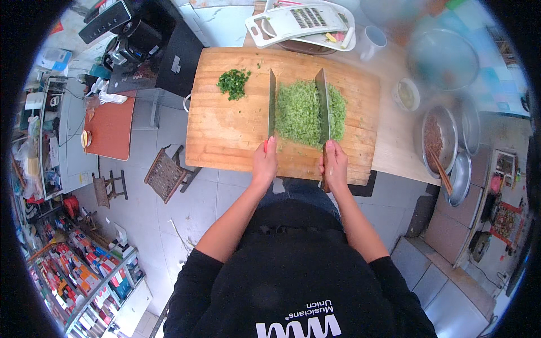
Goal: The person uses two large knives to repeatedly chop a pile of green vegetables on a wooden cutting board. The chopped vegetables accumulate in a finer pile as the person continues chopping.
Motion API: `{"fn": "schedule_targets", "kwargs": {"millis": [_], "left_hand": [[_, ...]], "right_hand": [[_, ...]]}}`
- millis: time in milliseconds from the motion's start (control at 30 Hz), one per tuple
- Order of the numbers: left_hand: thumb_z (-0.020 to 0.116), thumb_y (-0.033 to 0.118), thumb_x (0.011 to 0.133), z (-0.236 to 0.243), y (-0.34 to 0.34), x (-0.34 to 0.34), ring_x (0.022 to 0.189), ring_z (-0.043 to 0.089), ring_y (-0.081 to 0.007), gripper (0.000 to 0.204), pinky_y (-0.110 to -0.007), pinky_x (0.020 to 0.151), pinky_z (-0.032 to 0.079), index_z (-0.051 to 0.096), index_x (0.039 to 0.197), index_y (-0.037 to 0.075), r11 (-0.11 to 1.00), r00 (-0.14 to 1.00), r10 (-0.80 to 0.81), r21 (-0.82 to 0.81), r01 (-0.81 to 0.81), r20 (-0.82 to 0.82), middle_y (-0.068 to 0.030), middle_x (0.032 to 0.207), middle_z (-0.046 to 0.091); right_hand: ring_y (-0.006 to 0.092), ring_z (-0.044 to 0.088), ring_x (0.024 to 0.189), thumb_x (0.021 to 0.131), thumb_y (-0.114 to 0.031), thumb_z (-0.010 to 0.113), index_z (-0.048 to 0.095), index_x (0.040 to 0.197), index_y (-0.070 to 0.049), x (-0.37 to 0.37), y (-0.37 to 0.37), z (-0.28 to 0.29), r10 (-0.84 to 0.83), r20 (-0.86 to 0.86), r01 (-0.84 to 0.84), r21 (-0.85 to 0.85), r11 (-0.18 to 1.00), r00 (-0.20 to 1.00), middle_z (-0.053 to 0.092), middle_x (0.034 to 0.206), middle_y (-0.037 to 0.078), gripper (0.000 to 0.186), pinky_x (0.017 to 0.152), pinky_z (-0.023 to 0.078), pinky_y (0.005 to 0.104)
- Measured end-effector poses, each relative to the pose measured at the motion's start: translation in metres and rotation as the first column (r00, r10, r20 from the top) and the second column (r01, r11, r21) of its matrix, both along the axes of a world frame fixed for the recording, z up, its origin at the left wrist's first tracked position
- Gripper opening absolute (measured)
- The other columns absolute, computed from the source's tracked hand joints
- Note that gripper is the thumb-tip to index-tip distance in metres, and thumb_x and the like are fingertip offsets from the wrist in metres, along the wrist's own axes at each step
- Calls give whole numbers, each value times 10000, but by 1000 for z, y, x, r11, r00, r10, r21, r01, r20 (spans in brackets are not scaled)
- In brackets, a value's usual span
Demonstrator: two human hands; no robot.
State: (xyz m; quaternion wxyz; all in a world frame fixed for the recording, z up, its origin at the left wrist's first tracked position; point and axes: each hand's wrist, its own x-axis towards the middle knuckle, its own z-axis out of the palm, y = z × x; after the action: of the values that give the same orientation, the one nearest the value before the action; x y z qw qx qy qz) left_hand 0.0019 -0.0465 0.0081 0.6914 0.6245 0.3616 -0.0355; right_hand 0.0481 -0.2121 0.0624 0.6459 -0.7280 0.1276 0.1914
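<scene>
My left hand (265,160) is closed round the red handle of a cleaver (272,104), its blade standing on edge at the left of a heap of finely chopped green vegetable (300,112). A second cleaver (323,107) is gripped by my right hand (335,164); its dark blade stands within the right part of the heap, with some green bits beyond it. Both blades point away from me, roughly parallel. Under them lies a large wooden cutting board (231,132). A small pile of chopped dark green herbs (233,84) sits on the board's far left.
Behind the board, a white grater (298,25) rests on a tray beside a white cup (373,42). To the right stand a small bowl (406,94) and a metal bowl (448,132) of brownish filling with chopsticks (442,172). A black cabinet (183,50) borders the left; a woven stool (167,176) stands below.
</scene>
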Motion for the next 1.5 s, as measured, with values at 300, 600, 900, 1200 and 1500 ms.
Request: {"fn": "schedule_targets", "kwargs": {"millis": [300,600,900,1200,1500], "left_hand": [[415,464,916,-1,-1,-1,290,244,-70,409,-247,269,193,353,691,129,999,1000,21,-30,-21,3,44,440,274],[408,473,916,-4,1,-3,287,251,-74,414,-251,268,197,353,691,129,1000,1000,7,-22,-7,-20,42,438,275],[406,480,913,17,-4,2,289,259,-79,423,-251,266,198,358,693,123,993,997,34,-109,-41,-66,37,435,281],[411,463,918,17,-2,0,290,258,-77,413,-248,271,206,359,694,119,992,998,40,-113,-46,-57,35,437,285],[412,446,923,8,0,-1,295,254,-76,402,-248,275,207,360,693,121,996,999,24,-91,-27,-26,36,439,284]], "right_hand": [[64,385,393,947,-338,417,473,1212,1,-3,-9,0,-72,-63,77,92,993,995,410,520,-7,434,356,324,222],[68,399,391,949,-352,403,509,1134,-25,-2,-18,2,-27,-36,27,-2,1000,999,435,535,0,391,349,341,224],[54,394,410,950,-332,411,513,1176,-23,-8,-25,2,-51,-49,49,-32,998,998,424,536,-14,396,361,336,211],[54,392,410,947,-327,422,504,1217,-41,-2,-43,-4,-153,12,152,-190,970,988,422,532,-14,401,354,327,216],[53,390,405,950,-333,412,510,1173,-18,-7,-11,9,-103,53,103,10,995,993,427,528,-9,398,353,323,211]]}}
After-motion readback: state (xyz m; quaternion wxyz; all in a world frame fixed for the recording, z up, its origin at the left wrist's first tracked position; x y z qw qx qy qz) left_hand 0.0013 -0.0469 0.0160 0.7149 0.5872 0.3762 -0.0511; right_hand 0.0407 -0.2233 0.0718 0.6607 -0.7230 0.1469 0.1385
